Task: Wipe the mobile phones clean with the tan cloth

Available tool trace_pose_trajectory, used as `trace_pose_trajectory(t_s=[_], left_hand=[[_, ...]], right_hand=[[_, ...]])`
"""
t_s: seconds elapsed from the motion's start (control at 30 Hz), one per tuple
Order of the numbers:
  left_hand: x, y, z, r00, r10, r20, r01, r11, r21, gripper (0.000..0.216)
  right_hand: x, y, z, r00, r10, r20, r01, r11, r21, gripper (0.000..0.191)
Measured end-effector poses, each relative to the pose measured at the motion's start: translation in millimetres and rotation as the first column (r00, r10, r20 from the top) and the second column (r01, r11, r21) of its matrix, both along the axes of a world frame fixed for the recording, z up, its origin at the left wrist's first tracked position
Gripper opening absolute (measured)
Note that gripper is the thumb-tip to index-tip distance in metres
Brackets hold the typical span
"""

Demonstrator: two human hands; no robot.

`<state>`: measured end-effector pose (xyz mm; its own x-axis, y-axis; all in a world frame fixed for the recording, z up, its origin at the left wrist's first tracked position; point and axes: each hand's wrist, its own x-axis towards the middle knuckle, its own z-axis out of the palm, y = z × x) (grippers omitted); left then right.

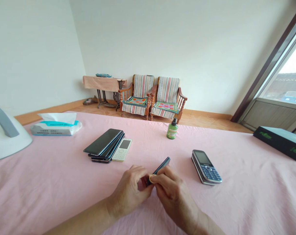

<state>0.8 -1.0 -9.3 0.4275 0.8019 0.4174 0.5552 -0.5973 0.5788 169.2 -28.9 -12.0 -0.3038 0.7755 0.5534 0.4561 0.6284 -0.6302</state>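
Setting: you are in a home, apparently a living room. Before you: pink tablecloth (65, 189), tissue pack (55, 128). Along the far wall (157, 39): two wooden armchairs (138, 94) with striped covers (168, 88), draped side table (102, 84).

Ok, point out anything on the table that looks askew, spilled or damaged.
I see no spill or damage. Only the stack of dark phones looks askew, left of the green bottle: its edges don't line up.

2 striped-draped wooden armchairs (167, 98) stood on a tan floor (201, 119) before a pale wall (143, 39), beside a cloth-covered table (101, 84); daylight entered through a window (293, 78) at right.
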Motion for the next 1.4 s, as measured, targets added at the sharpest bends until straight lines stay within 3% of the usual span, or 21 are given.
trace_pose_trajectory(t_s=[0.1,0.23,0.4,0.57,0.77,0.93,1.23,1.3,1.4], left_hand=[[0.3,0.2,0.0,1.000,-0.029,0.001,0.029,1.000,0.013,0.009],[0.1,0.5,-1.5,1.000,-0.018,-0.014,0.018,1.000,0.010,0.013],[-0.3,0.3,-2.2,0.999,-0.024,-0.037,0.024,1.000,-0.001,0.010],[0.2,0.4,-1.0,0.999,-0.012,-0.034,0.012,1.000,-0.015,0.015],[-0.2,0.8,-2.0,0.999,-0.039,-0.027,0.039,0.999,-0.001,0.009],[-0.4,1.6,-2.9,0.999,-0.024,-0.028,0.024,1.000,0.012,0.012],[-3.8,6.6,4.5,0.996,-0.056,-0.070,0.060,0.997,0.056,0.016],[-4.2,7.0,5.5,0.996,-0.055,-0.069,0.060,0.996,0.062,0.016],[-4.1,6.2,5.5,0.996,-0.065,-0.064,0.069,0.996,0.052,0.016]], right_hand=[[1.7,1.2,0.0,0.999,-0.046,-0.002,0.046,0.999,0.005,0.025],[2.5,2.0,0.4,1.000,0.021,0.017,-0.022,1.000,0.021,0.028],[1.8,1.2,1.0,1.000,-0.011,0.025,0.010,0.999,0.031,0.026],[0.1,1.5,1.8,0.998,0.046,0.040,-0.047,0.998,0.033,0.029],[7.8,7.3,2.5,0.992,-0.122,0.023,0.121,0.992,0.024,0.026],[0.9,2.3,3.0,1.000,0.002,0.032,-0.002,1.000,0.019,0.026],[30.7,28.1,-5.4,0.935,-0.353,-0.034,0.353,0.936,-0.016,0.019],[29.7,26.9,-7.0,0.930,-0.366,-0.036,0.365,0.931,-0.015,0.019],[19.4,18.7,-5.3,0.961,-0.277,-0.028,0.276,0.961,-0.019,0.021]])
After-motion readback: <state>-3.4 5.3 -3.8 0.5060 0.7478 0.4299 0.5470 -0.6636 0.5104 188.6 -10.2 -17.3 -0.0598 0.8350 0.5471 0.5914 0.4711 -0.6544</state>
